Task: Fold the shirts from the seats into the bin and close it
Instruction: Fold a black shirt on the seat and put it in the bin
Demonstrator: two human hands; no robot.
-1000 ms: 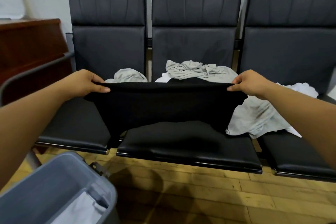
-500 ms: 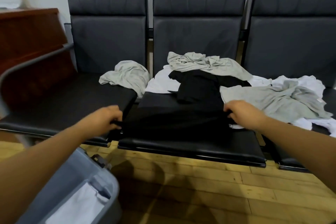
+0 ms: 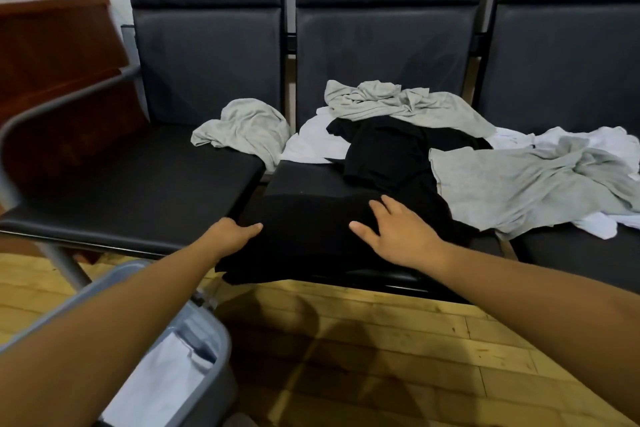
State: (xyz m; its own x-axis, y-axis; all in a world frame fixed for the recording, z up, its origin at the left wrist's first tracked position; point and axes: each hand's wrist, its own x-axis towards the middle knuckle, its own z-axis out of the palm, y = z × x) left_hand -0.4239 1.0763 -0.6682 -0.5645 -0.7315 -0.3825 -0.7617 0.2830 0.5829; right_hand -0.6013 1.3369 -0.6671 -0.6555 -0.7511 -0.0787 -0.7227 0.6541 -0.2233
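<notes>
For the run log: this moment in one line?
black shirt on middle seat; left hand at left edge, grip unclear; right hand flat on it; bin open
</notes>
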